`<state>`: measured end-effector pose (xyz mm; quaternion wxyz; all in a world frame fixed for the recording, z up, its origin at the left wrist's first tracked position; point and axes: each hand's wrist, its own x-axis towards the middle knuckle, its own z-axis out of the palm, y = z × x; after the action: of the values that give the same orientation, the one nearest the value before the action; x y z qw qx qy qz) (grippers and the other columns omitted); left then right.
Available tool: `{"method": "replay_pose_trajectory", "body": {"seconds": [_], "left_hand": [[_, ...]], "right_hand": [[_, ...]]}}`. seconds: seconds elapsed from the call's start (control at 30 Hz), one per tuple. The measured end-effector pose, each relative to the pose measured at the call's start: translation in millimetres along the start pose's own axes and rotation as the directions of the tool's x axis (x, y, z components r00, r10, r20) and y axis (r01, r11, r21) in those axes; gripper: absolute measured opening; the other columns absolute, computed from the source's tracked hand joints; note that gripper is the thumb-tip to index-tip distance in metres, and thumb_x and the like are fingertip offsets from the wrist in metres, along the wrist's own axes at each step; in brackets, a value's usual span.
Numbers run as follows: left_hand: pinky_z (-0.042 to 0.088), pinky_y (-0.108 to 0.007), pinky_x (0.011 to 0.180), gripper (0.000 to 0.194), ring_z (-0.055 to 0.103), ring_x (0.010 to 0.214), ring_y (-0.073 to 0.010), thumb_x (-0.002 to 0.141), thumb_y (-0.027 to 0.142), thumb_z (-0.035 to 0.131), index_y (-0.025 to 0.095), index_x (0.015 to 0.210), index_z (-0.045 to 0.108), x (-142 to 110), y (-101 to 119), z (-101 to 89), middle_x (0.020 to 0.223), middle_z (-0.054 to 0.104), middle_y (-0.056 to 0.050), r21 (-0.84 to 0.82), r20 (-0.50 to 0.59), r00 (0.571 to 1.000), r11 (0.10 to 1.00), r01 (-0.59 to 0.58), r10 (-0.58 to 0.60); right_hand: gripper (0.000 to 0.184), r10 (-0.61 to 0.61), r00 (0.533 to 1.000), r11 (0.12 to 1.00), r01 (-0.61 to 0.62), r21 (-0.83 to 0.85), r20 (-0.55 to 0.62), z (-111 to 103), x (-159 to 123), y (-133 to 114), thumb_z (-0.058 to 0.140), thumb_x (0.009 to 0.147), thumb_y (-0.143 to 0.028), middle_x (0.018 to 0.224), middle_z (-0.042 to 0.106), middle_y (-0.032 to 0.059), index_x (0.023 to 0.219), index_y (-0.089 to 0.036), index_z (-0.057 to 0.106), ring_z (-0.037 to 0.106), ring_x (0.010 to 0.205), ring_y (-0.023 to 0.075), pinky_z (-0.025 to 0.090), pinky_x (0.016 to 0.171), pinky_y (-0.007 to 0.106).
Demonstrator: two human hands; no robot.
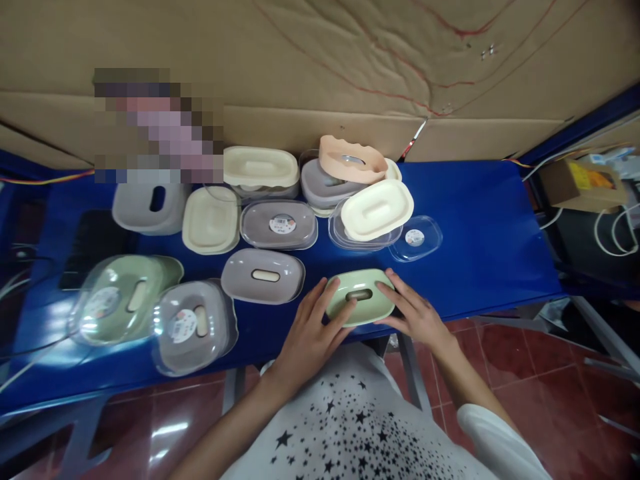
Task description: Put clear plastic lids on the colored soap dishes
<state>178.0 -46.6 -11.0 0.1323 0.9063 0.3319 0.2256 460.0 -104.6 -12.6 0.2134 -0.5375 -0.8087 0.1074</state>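
A light green oval plastic tray (361,287) with a slot in its middle lies near the front edge of the blue table (480,227). My left hand (310,333) grips its left side with the fingers curled onto the rim. From the other side my right hand (413,310) holds the right end, fingers pressed on top. Just behind the tray lies a clear plastic lid (416,238) with a round sticker.
Several oval soap-dish parts cover the table: a grey one (263,275) left of my hands, cream ones (377,209), a peach one (353,160), two clear-lidded sets (193,327) at front left. Cardboard (320,67) stands behind. A small box (583,183) and cables lie right.
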Motion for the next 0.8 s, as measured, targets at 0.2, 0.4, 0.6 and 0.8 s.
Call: {"method": "replay_pose_trajectory", "body": {"seconds": [0.2,0.4,0.6,0.8], "left_hand": [[0.055,-0.054,0.117,0.046,0.041,0.160,-0.0371,0.104,0.028,0.068,0.027,0.149,0.058,-3.3,-8.5,1.6,0.166,0.049,-0.015,-0.001,0.077,0.997,1.000,-0.025,0.025],[0.054,-0.058,0.119,0.048,0.037,0.162,-0.0397,0.106,0.025,0.065,0.026,0.153,0.055,-3.9,-14.6,-2.6,0.170,0.042,-0.017,0.005,0.115,0.992,0.999,-0.048,0.047],[0.056,-0.053,0.118,0.054,0.049,0.154,-0.0358,0.104,0.024,0.067,0.020,0.156,0.050,-13.7,-17.2,-4.8,0.166,0.043,-0.024,-0.107,0.036,0.999,0.994,0.023,-0.019],[0.056,-0.051,0.118,0.056,0.054,0.151,-0.0335,0.103,0.025,0.069,0.019,0.155,0.049,-4.4,-15.5,-2.5,0.161,0.051,-0.022,-0.158,0.015,0.999,0.986,0.051,-0.050]], "right_hand": [[0.094,-0.051,0.997,0.998,0.053,-0.017,0.057,1.2,4.8,-3.0,0.070,0.103,-0.038,0.176,0.035,0.0129,0.176,-0.028,0.012,0.047,0.156,0.0331,0.058,0.120,0.049],[0.079,-0.031,0.999,0.989,0.032,-0.142,0.012,-18.9,12.0,28.0,0.053,0.110,-0.054,0.174,0.041,0.0113,0.176,-0.031,0.017,0.040,0.161,0.0329,0.040,0.130,0.061],[0.069,0.220,0.967,0.908,-0.251,-0.335,-0.126,-34.8,1.0,70.5,0.062,0.107,-0.045,0.158,0.059,0.0140,0.170,-0.033,0.036,0.054,0.147,0.0381,0.036,0.124,0.066],[0.049,0.135,0.978,0.972,-0.162,-0.172,-0.158,-16.9,-6.7,32.8,0.067,0.105,-0.037,0.139,0.069,0.0069,0.153,-0.041,0.057,0.063,0.138,0.0335,0.039,0.124,0.063]]}}
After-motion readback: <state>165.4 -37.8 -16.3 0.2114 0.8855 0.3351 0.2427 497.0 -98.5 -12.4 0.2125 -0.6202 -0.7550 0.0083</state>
